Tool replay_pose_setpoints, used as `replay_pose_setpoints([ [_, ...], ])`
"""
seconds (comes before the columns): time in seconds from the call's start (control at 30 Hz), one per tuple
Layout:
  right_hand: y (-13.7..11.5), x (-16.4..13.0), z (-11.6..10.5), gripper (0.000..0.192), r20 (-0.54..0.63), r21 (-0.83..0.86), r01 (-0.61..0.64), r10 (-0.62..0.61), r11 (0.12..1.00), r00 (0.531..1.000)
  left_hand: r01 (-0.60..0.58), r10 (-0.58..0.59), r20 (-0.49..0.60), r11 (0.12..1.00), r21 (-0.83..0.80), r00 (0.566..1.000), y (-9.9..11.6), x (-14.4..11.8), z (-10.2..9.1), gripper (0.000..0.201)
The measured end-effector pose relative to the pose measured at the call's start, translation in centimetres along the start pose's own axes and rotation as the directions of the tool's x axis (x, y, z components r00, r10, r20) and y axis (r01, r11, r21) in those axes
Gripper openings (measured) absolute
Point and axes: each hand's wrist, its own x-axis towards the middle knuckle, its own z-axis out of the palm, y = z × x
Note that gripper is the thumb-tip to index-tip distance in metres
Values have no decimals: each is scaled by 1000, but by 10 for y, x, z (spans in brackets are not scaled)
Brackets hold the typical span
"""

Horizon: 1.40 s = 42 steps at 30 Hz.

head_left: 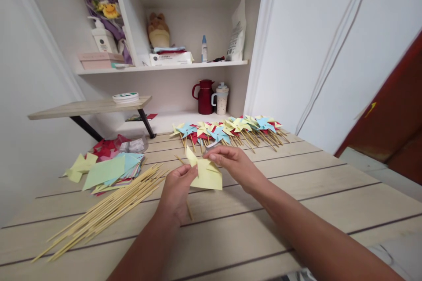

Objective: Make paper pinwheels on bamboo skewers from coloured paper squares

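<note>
My left hand [178, 189] pinches the yellow paper [206, 173] and a stick [188, 206] together; my right hand [231, 162], fingers curled, grips the paper's top over the table [296, 193] middle.

Both forearms are bare, sleeveless to the frame's lower edge; the left hand [176, 191] and right hand [235, 164] wear no gloves, rings or watch.

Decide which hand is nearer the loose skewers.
Left. The left hand is just right of the skewers; the right hand is farther right, beyond the yellow paper.
</note>
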Motion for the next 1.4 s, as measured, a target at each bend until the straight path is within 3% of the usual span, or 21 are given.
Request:
replay_pose_setpoints([
  [0.2, -1, -1, 2, 9, -5, -68, 8, -9, 998, 1000, -45, 45, -7, 999, 24, 999, 1, -1, 1, 30],
  [0.33, -4, -1, 5, 13, -23, -125, 15, -18, 992, 1000, -100, 96, 44, 989, 110, 994, 0, -1, 1, 28],
  [0.6, -3, 0, 4, 12, -92, -171, 15, -31, 985, 995, -52, 22, 147, 977, 206, 989, -3, -2, 0, 25],
  [0.9, -1, 0, 5, 8, -51, -117, -15, 9, 993, 999, 10, -26, 145, 994, 108, 989, -4, -2, 0, 29],
  [1.07, 1, 1, 8, 8, -106, -152, -38, 22, 988, 994, 11, -26, 160, 995, 95, 987, -7, -2, 2, 28],
  [1.27, 0, -1, 7, 15, -127, -115, -11, -4, 993, 992, -30, 26, 89, 998, 51, 996, -6, -2, 6, 29],
  [1.4, -3, 0, -3, 25, -299, -29, 22, -29, 999, 954, -66, 67, 1, 996, -60, 998, 1, -3, 6, 32],
])
